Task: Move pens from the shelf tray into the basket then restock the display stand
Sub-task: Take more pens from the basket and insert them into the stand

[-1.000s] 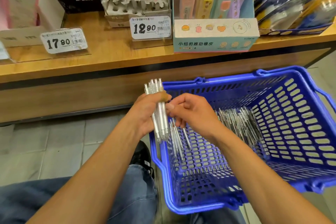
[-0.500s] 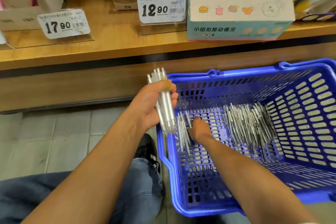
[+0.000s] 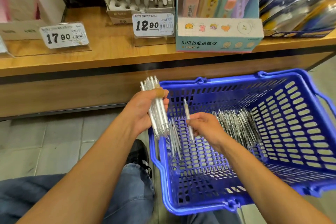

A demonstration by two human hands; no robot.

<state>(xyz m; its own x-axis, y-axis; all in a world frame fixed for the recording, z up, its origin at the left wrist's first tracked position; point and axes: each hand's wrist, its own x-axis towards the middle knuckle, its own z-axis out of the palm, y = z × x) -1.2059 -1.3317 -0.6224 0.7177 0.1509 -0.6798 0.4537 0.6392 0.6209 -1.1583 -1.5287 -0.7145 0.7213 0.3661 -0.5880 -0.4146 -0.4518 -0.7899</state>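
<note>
Below a wooden shelf point(image 3: 112, 60) carrying a white cardboard display stand point(image 3: 139, 4) at upper centre, the left hand point(image 3: 145, 112) clasps a bundle of clear pens point(image 3: 157, 107) while the right hand point(image 3: 205, 129) pinches one clear pen point(image 3: 187, 112) over the blue perforated plastic basket point(image 3: 291, 114), where loose pens point(image 3: 238, 127) lie heaped.

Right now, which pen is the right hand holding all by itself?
The single clear pen pinched upright in the right hand above the blue basket; the others are bunched in the left hand or lying inside.
</note>
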